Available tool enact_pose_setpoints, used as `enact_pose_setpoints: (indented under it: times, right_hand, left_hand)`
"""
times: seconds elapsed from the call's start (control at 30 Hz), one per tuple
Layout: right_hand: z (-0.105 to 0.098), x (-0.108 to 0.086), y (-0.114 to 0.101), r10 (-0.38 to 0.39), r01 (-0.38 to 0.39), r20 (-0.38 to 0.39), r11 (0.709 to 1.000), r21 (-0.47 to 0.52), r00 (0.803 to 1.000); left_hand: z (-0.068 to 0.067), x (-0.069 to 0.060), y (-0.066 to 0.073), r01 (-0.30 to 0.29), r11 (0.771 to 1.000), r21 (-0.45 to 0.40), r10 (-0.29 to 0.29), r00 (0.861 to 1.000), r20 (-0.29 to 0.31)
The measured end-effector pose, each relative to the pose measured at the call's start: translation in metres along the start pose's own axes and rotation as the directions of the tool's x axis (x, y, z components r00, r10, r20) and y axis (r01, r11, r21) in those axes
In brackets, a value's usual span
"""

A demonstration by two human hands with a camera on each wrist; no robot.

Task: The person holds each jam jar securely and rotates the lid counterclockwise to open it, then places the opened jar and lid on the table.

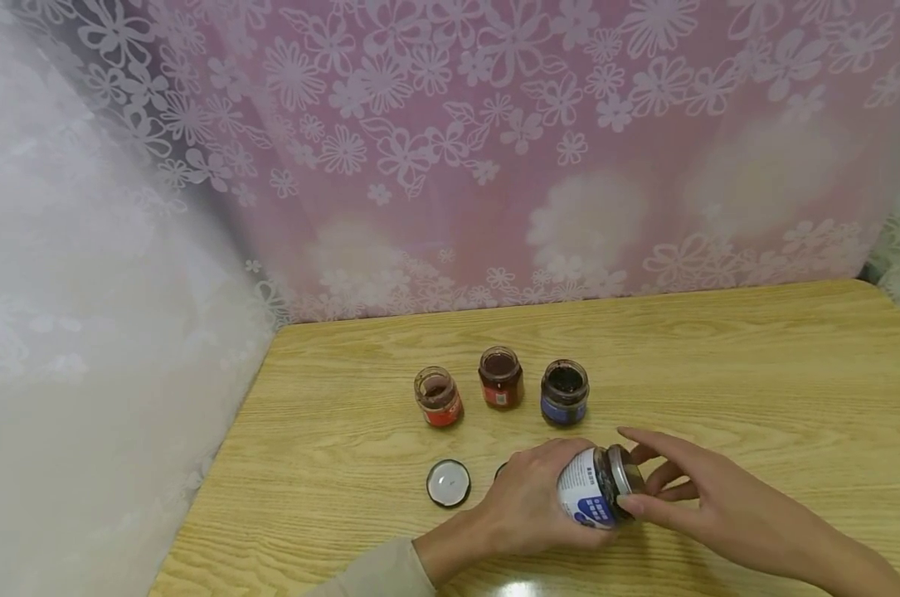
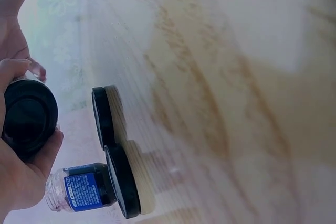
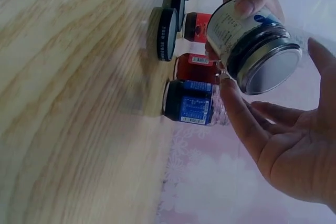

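My left hand (image 1: 527, 502) grips a glass jar (image 1: 586, 489) with a white and blue label, held tilted above the table, its silver-topped lid (image 1: 625, 471) facing right. In the left wrist view, the jar's dark round base (image 2: 30, 119) shows within the hand. My right hand (image 1: 707, 493) surrounds the lid with its fingers spread. One digit (image 3: 242, 119) is at the lid's rim in the right wrist view, while another stands apart from it; contact is hard to tell.
Three uncovered jars stand behind the hands: a red-labelled jar (image 1: 442, 408), a second red-labelled jar (image 1: 500, 390) and a blue-labelled jar (image 1: 564, 406). A loose lid (image 1: 448, 483) lies left of my left hand. More black-edged lids (image 3: 167, 34) lie beside it, partly hidden in the head view.
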State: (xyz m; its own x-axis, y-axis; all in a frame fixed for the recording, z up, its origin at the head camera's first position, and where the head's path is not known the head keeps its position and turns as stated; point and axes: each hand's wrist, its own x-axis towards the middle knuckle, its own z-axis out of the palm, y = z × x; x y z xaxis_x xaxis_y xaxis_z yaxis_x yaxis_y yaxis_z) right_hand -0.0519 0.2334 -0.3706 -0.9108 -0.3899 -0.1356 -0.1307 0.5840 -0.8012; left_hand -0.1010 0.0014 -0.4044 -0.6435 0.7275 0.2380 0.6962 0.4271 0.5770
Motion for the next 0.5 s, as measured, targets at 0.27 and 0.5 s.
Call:
enact_pose_setpoints:
  times: [0.27, 0.5]
  right_hand:
    - [0.0036, 0.0053, -0.0046, 0.031, -0.031, -0.02, 1.0, -0.002, 0.999]
    - [0.0042, 0.0039, -0.0002, -0.104, 0.102, -0.052, 0.994, -0.043, 0.993]
  left_hand:
    - [-0.0012, -0.0006, -0.0008, -0.021, 0.999, 0.035, 0.021, 1.0, 0.006]
    - [-0.0022, -0.0009, -0.002, -0.027, 0.999, 0.038, 0.026, 1.0, 0.011]
